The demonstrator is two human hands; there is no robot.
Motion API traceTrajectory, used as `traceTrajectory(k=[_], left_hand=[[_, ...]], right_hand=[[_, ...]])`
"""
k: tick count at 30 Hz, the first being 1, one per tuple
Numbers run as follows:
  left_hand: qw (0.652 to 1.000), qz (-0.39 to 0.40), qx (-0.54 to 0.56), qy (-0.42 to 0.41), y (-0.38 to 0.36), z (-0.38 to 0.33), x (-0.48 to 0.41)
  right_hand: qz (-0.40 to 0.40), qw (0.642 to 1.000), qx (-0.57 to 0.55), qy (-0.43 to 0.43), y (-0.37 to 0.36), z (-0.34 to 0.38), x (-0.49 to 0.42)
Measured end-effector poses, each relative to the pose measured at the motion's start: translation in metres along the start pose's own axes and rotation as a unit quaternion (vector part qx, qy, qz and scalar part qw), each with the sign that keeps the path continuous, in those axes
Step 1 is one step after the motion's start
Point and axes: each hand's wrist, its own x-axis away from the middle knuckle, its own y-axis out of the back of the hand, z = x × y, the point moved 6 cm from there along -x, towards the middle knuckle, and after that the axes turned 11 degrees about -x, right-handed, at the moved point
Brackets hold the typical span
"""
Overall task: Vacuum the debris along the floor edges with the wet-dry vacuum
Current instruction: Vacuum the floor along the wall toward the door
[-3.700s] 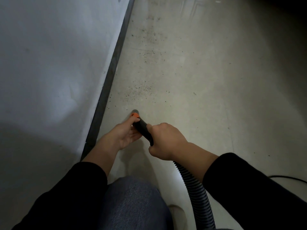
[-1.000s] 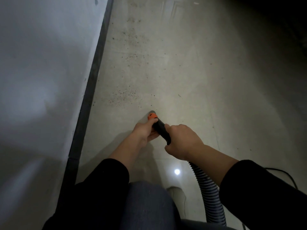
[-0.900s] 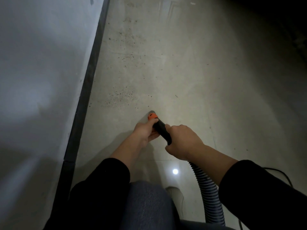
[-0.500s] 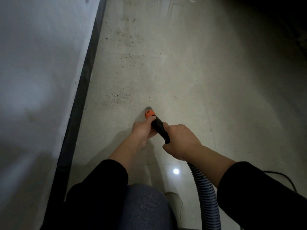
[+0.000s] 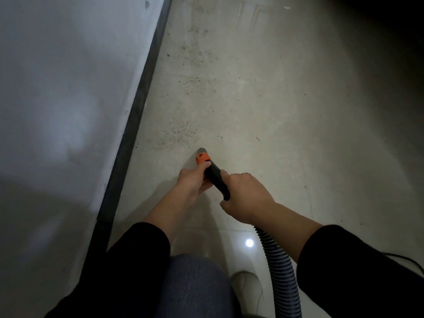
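Observation:
The vacuum nozzle [image 5: 214, 174] is a black tube with an orange collar [image 5: 202, 157], its grey tip down on the pale floor. My left hand [image 5: 191, 180] grips the tube just behind the collar. My right hand [image 5: 246, 196] grips the tube further back, where the ribbed grey hose [image 5: 278, 267] starts and runs down past my right arm. A patch of dark specks of debris [image 5: 177, 136] lies just ahead and left of the tip, near the dark baseboard [image 5: 135, 115]. More specks [image 5: 195, 53] lie scattered further along the floor edge.
A white wall [image 5: 68, 99] rises on the left behind the baseboard. My knee in jeans [image 5: 195, 290] and a shoe [image 5: 244, 281] are below my hands. A thin black cable [image 5: 410, 262] lies at the right edge. The floor's far right is dark.
The nozzle tip has crept forward along the floor towards the nearest patch of specks over the last seconds. Both hands keep the same hold on the tube.

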Motion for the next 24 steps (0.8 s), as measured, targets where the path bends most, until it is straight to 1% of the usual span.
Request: traceTrajectory(k=[8,24], left_hand=[[1.0,-0.016,0.006,-0.005,0.029,-0.008,-0.001],[0.997,-0.042,0.061,-0.013,0.072,-0.019,-0.005]], right_hand=[[0.007,1.0,0.007,0.028,-0.002,0.025,-0.011],[0.012,0.996,0.024,0.085,-0.011,0.062,-0.038]])
